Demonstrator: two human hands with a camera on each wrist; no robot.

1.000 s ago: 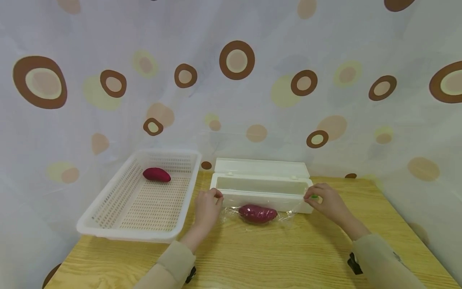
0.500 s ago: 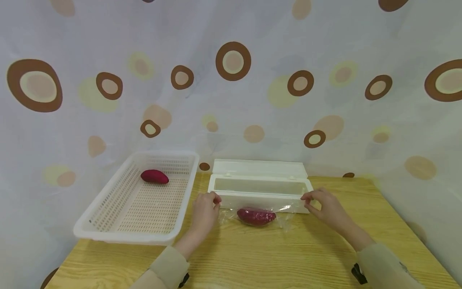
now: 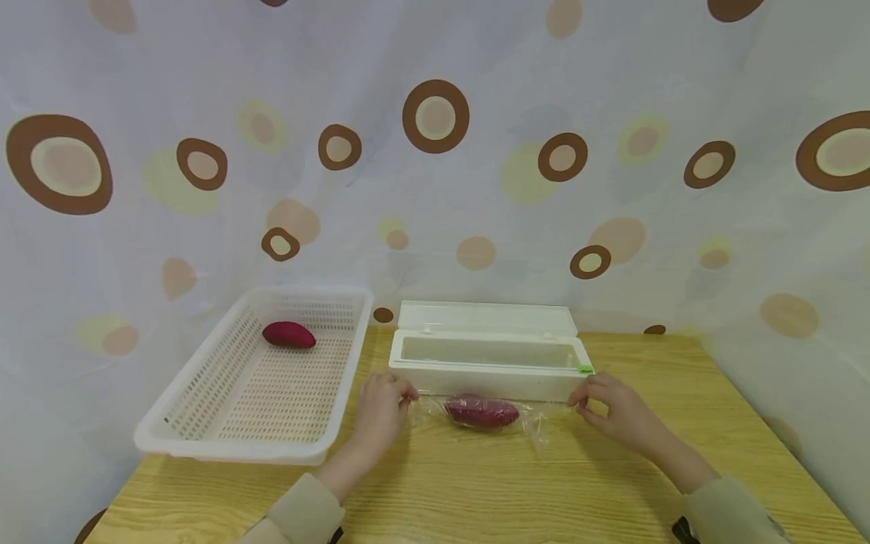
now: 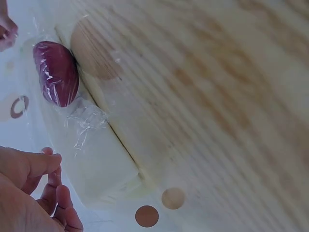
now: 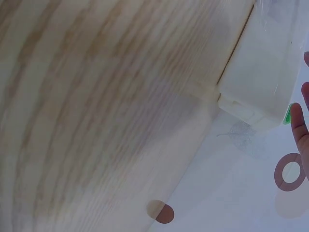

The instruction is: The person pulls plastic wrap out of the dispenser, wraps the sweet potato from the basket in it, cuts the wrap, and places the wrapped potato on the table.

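Observation:
A purple sweet potato [image 3: 482, 412] lies on the table in front of a long white box, covered in clear cling film [image 3: 535, 429]. My left hand [image 3: 381, 412] pinches the film's left end between thumb and fingertips, as the left wrist view also shows of that hand [image 4: 36, 186]. On the other side, my right hand [image 3: 614, 410] pinches the film's right end by the box's front corner. The white box [image 3: 489, 385] is a film dispenser with its lid [image 3: 488, 317] raised. Only fingertips [image 5: 298, 118] of the right hand appear in the right wrist view.
A white slotted plastic basket [image 3: 234, 449] stands at the left, with another purple sweet potato [image 3: 288, 335] inside. A small green slider [image 3: 584, 369] sits on the box's right end. Behind the wooden table [image 3: 516, 499] hangs a patterned curtain [image 3: 435, 204].
Both hands have come down from the box's top edge to its front, drawing the film lower over the sweet potato. The green slider, partly covered before, shows now. The view has shifted slightly.

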